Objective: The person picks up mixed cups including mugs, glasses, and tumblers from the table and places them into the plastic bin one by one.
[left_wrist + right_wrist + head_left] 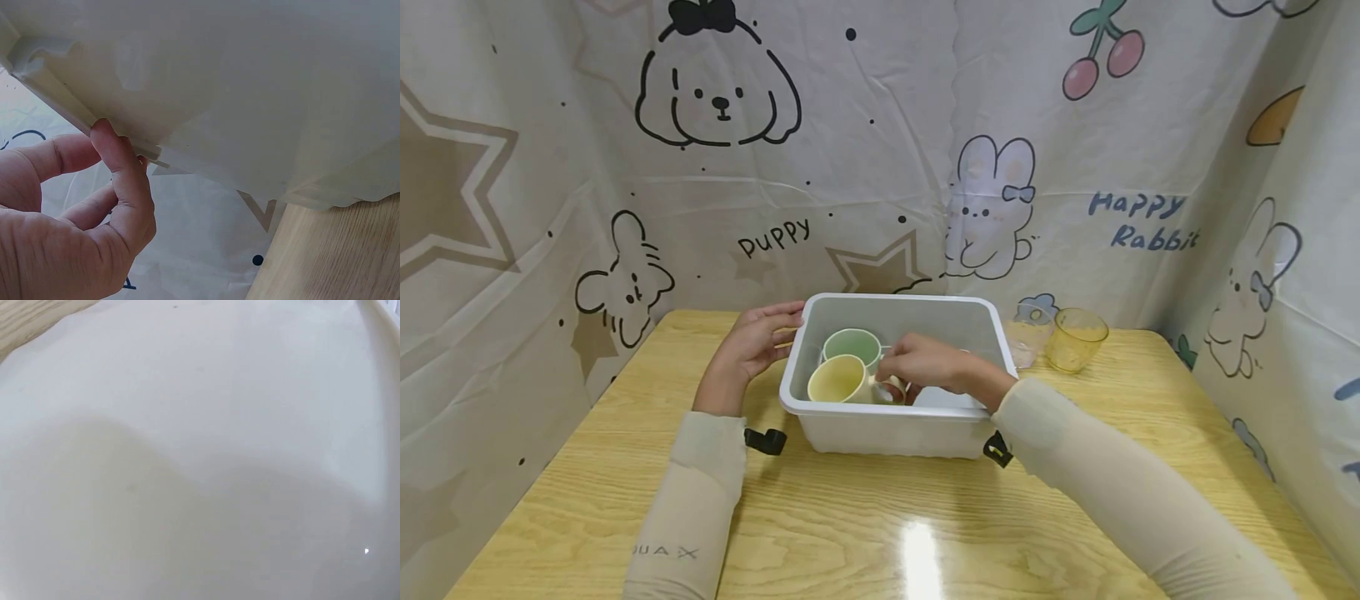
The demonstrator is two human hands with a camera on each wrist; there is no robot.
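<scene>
A light grey plastic bin [895, 433] stands on the table with two mugs at its left end. In front is a yellow mug [837, 381], its handle toward the right. Behind it sits a green mug [852, 343], partly covered by the yellow one. My right hand [928, 364] reaches over the bin's right side and pinches the yellow mug's handle; its fingertips are partly hidden. On the bin's left side, my left hand [763, 337] holds the rim, with its fingertips against the lip in the left wrist view. The right wrist view shows only the pale bin wall [250, 394].
To the right of the bin stand a yellow transparent cup [1077, 340] and a clear cup [1028, 337], the latter partly behind the bin's corner. The wooden table [850, 533] meets a printed cloth [880, 167] at the back and sides.
</scene>
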